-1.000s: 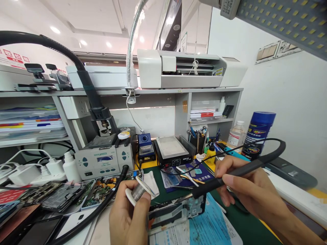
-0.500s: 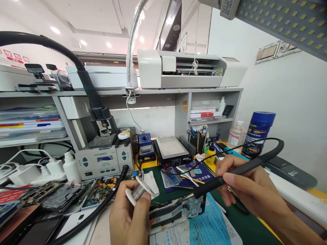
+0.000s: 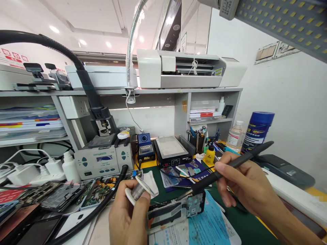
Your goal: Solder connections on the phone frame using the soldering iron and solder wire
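Observation:
My left hand (image 3: 129,212) is closed around a spool of solder wire (image 3: 138,192), its white rims showing between thumb and fingers. Beside the palm, a phone frame (image 3: 178,212) stands tilted on edge over a blue and white printed sheet (image 3: 213,219); whether the hidden fingers also grip it, I cannot tell. My right hand (image 3: 241,180) pinches the black handle of a soldering iron (image 3: 208,180). The iron's metal end points down-left at the frame's upper edge; contact there is unclear.
Behind the hands are a hot plate (image 3: 173,160), a blue soldering station (image 3: 145,149) and a grey rework station (image 3: 98,161). A thick black hose (image 3: 102,206) crosses the left side near phone parts. Bottles and a blue-capped spray can (image 3: 258,132) stand right.
The soldering iron has shifted slightly left and down, with its rear end lower. The cord that looped behind it now shows less. My left hand with the spool is nearly unmoved.

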